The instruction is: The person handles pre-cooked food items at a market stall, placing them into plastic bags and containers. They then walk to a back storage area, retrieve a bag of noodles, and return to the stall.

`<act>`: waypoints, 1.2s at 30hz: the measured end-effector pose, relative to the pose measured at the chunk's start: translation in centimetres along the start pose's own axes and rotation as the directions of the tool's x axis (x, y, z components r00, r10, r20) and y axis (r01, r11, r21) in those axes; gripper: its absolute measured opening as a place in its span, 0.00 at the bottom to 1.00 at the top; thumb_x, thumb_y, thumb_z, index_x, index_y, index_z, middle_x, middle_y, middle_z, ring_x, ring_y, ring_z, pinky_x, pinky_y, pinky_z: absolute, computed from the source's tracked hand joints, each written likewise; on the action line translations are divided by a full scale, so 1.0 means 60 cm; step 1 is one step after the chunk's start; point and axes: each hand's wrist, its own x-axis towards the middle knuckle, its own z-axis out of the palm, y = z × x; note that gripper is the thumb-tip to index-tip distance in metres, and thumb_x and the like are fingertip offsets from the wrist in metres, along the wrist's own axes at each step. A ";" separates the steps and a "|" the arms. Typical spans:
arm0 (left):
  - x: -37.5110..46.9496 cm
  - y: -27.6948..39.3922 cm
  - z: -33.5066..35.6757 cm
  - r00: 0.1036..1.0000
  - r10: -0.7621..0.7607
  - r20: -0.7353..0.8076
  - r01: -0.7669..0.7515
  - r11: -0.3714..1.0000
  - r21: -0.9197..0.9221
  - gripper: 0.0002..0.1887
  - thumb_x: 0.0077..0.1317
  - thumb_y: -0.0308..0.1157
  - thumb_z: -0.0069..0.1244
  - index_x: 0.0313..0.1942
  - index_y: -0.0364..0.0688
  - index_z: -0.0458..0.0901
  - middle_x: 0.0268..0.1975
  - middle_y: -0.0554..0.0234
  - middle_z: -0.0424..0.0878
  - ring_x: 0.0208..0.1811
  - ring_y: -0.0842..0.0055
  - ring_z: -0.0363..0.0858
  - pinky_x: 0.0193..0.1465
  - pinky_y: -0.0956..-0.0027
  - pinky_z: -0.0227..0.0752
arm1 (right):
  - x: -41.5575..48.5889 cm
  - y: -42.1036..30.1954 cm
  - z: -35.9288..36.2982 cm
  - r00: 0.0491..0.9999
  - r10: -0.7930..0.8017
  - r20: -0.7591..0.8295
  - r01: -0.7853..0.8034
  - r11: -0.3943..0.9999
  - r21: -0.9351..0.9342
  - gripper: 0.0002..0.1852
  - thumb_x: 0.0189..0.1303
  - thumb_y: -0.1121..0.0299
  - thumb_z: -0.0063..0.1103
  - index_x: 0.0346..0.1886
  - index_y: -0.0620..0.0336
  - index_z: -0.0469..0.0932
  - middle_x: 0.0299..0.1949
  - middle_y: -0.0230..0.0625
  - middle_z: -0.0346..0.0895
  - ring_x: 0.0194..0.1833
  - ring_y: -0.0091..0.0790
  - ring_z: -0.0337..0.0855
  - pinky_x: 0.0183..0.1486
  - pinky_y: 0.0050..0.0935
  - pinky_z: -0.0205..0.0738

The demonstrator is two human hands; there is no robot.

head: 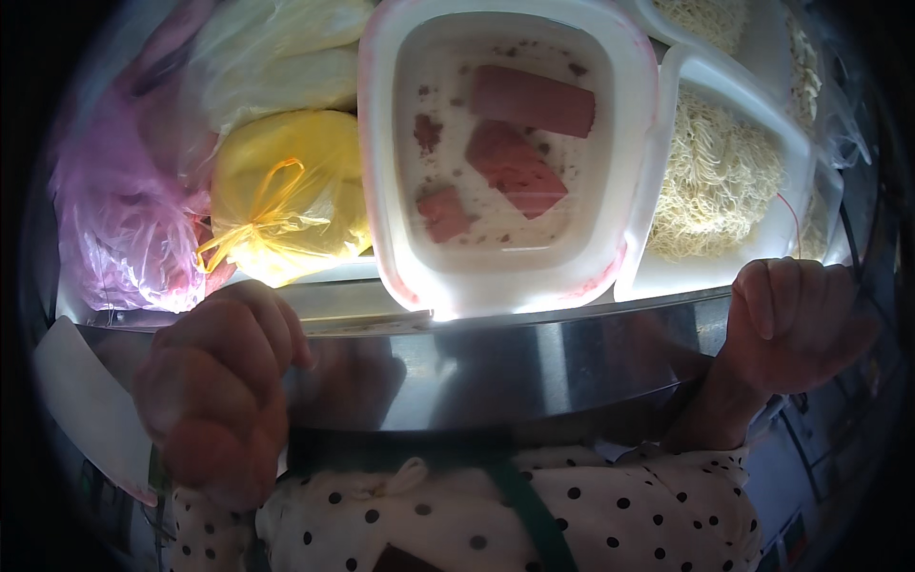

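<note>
My left hand (221, 386) is curled into a loose fist above the steel counter edge (500, 357), close to the knotted yellow plastic bag (286, 193). My right hand (793, 322) is also curled, at the edge beside a white tray (804, 143) of thin pale noodle-like strands (718, 179). Nothing shows inside either hand, though the palms are partly hidden. Between and beyond them stands a white plastic basin (379, 143) of water. Several brownish-red blocks (532, 100), like blood curd, lie in it among dark crumbs.
A purple plastic bag (136, 236) slumps at the left, with pale translucent bags (279, 64) behind the yellow one. Another tray of strands (708, 21) is at the far right. A white panel (89, 407) juts out at lower left. Bright light comes from under the basin's near edge.
</note>
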 end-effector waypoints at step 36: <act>-0.004 0.005 0.003 0.991 -0.101 0.087 0.104 0.994 -0.033 0.22 0.68 0.39 0.48 0.18 0.37 0.67 0.19 0.63 0.68 0.21 0.77 0.65 0.26 0.74 0.61 | -0.001 0.008 0.007 0.999 -0.039 -0.001 0.039 0.994 0.102 0.21 0.71 0.50 0.42 0.24 0.52 0.63 0.18 0.24 0.58 0.24 0.22 0.56 0.33 0.26 0.57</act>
